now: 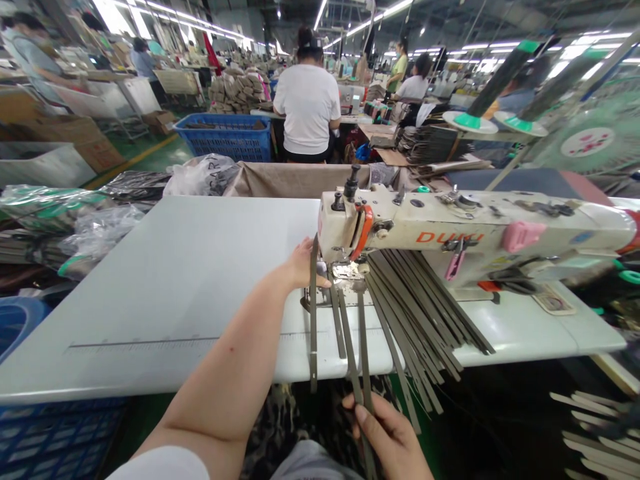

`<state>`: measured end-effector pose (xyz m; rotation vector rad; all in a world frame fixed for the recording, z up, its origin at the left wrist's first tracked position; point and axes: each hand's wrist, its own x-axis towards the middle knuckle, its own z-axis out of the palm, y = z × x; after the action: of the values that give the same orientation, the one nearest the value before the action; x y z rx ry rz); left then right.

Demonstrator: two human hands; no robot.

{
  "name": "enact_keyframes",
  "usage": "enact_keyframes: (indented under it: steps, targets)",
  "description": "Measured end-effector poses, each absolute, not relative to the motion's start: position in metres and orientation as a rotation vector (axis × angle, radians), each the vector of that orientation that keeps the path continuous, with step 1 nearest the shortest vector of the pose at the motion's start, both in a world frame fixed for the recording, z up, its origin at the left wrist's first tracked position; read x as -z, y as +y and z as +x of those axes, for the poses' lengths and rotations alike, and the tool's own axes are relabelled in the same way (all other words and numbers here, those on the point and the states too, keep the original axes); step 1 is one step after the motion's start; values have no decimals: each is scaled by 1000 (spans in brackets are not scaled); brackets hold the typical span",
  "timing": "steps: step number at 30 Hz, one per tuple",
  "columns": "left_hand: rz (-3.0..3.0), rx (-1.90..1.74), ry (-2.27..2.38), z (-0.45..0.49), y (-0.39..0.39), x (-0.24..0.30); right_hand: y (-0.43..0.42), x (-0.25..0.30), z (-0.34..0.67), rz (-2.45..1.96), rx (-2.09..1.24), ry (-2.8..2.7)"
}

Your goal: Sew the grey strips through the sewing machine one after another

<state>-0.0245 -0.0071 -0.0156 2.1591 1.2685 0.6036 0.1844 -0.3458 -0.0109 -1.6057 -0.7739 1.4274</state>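
Observation:
My left hand point(300, 265) lies on the table beside the sewing machine's point(450, 227) needle area, fingers stretched out and thumb pointing toward the presser foot point(345, 271). Across it hangs a narrow olive-grey strip point(313, 327), which hides part of the fingers. Low in front, my right hand point(387, 433) pinches two similar strips point(354, 363) between thumb and fingers. These strips run up to the metal needle plate point(320, 298). Another short strip point(339, 330) lies just left of them. To the right, a fanned bundle of strips point(415, 313) passes under the machine arm and over the table edge.
The white table point(175, 267) has a printed ruler line near its front edge. Plastic-wrapped bundles point(45, 203) sit at left. Beyond stand a cloth-lined bin point(300, 179), a blue basket point(225, 139) and a seated person in a white shirt point(307, 97). Thread cones point(500, 83) rise at right.

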Motion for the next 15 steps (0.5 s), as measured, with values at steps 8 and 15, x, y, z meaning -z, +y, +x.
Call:
enact_keyframes:
  steps: [8, 15]
  targets:
    - [2154, -589, 1239, -24, -10, 5, -343, 9, 177, -1579, -1357, -701]
    - [2189, -592, 1195, -24, -10, 10, -346, 14, 182, -1575, -1365, -709]
